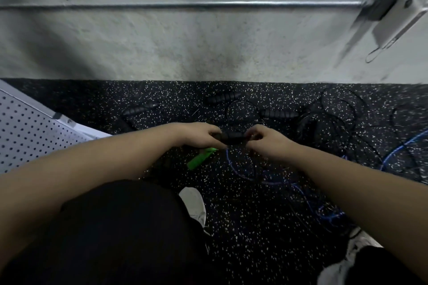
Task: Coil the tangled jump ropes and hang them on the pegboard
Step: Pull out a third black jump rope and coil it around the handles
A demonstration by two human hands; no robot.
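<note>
Speckled floor (pixel 243 215) | left hand (pixel 199 133), right hand (pixel 266 139) fingers curled gripping black handle (pixel 232 138)

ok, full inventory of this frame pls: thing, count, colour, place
black ribbed jump rope handle: 1, black, held between both hands, centre
black ribbed handles on floor: 3 visible, black, along the wall base
green handle: 1, bright green, floor, just below the left hand
black rope tangle: count unclear, black, floor right
blue rope: at least 1, blue, floor right and centre
white perforated pegboard: 1, white, left edge
metal pipe: 1, silver, across grey wall
speckled rubber floor: black with white flecks
white bracket: blurred, upper right
white shoes: 2, lower centre and lower right
left hand: grips handle
right hand: pinches handle's other end
</note>
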